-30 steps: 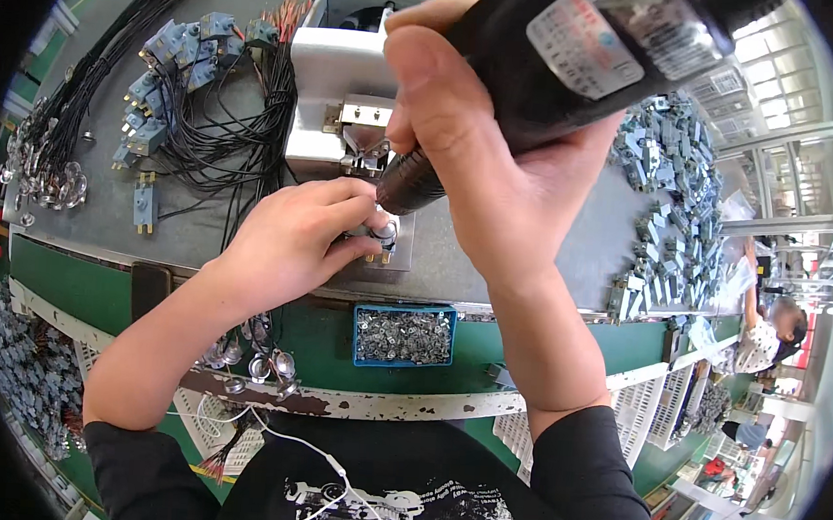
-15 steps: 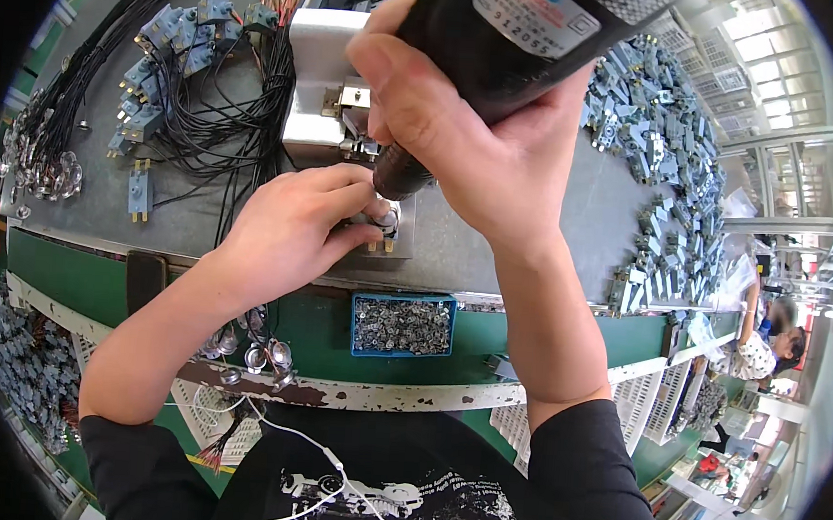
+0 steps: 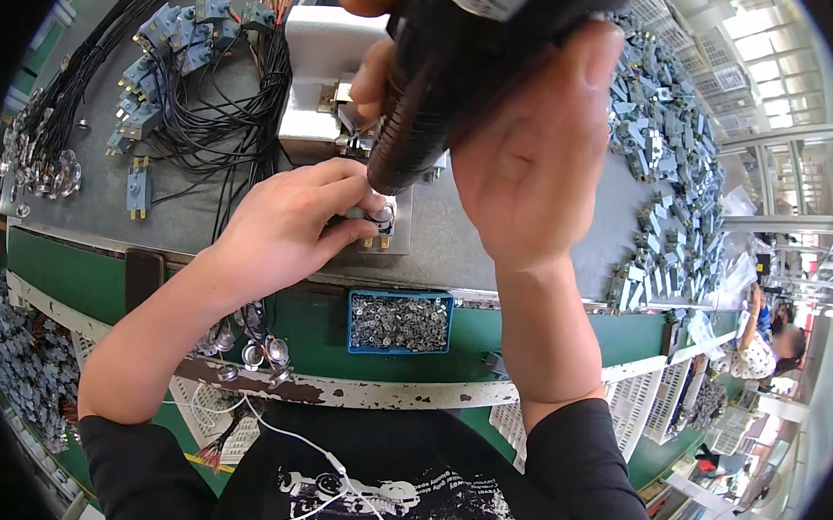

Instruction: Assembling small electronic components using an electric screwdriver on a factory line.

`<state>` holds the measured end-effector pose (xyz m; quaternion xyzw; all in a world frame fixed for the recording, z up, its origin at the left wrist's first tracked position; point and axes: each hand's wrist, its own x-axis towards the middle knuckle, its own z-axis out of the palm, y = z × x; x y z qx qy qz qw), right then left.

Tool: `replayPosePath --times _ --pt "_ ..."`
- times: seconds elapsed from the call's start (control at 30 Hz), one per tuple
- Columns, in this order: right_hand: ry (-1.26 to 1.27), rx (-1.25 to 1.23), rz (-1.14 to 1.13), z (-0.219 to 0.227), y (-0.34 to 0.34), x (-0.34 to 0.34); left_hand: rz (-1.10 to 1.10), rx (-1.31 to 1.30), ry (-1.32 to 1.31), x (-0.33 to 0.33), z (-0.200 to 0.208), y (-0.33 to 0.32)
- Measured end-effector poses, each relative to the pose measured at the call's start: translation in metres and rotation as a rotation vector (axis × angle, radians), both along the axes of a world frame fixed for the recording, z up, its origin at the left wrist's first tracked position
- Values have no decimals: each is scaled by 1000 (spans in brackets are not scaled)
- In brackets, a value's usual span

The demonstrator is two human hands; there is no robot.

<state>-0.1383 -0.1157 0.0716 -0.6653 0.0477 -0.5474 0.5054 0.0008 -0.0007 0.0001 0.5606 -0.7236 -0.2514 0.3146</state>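
Note:
A black power screwdriver [image 3: 421, 108] points down in my right hand [image 3: 527, 162], whose fingers lie around its barrel with the thumb raised along its right side. Its lower end is at the tips of my left hand [image 3: 290, 216]. There the thumb and index finger pinch a small switch-like part with a round silvery piece [image 3: 379, 210] and two brass prongs. That part rests on a flat metal plate [image 3: 398, 238] in front of a white-and-metal fixture [image 3: 312, 72]. The screwdriver's tip and most of the pinched part are hidden by my fingers.
A blue tray [image 3: 397, 352] of small metal pieces hangs at the table's front edge. Wired grey switches [image 3: 144, 119] lie on the left, with black cables. A heap of grey switches [image 3: 665, 170] covers the right. Another person [image 3: 759, 352] is at the far right.
My right hand has loosened and shifted on the screwdriver: the thumb now stands on its right side, and the fingers on its left. The left hand has barely moved.

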Motion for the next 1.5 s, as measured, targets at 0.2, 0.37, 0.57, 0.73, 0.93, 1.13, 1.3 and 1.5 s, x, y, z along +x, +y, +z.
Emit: replayPosePath --times 0.2,0.37,0.57,0.73,0.93,1.13,1.3,1.5 --pt "60 19 -25 -5 19 7 3 -115 -44 2 -4 0" --pt "100 38 -60 -6 14 5 -17 -124 -87 3 -9 1" --pt "142 60 -118 -7 10 -6 -7 -185 -129 1 -13 2" --pt "166 79 -171 -10 10 4 -45 -221 -169 5 -14 2" --pt "171 59 -223 15 13 -48 78 -409 -376 -23 12 18" --pt "144 30 -263 25 7 -14 -475 -170 -553 -61 -17 50" --pt "135 11 -288 26 8 22 -493 -201 -543 -64 -25 50" --pt "-133 207 -311 24 25 54 -505 -114 -414 -64 -20 50"
